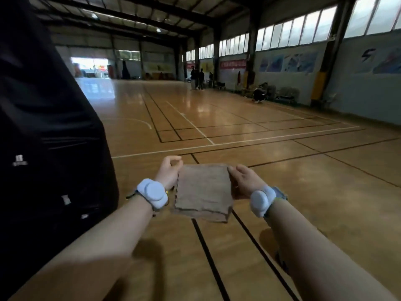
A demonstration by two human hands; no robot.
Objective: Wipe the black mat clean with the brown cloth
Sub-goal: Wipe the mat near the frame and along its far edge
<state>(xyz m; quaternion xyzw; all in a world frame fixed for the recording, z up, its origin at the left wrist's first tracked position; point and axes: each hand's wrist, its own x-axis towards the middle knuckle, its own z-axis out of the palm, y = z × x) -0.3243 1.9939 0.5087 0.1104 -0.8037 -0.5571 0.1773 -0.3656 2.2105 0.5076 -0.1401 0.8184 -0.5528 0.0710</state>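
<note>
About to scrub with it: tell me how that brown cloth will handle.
Probably floppy: the brown cloth sags from where the left hand and right hand pinch its top corners. Likely light, since fingertips alone hold it. Its wrinkled, frayed edge suggests it bunches easily.

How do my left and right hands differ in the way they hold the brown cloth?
The left hand pinches the brown cloth at its far left corner, fingers curled above the edge. The right hand grips the far right corner, its fingers lying flatter along the cloth's side. Both hold it spread above the floor.
</note>
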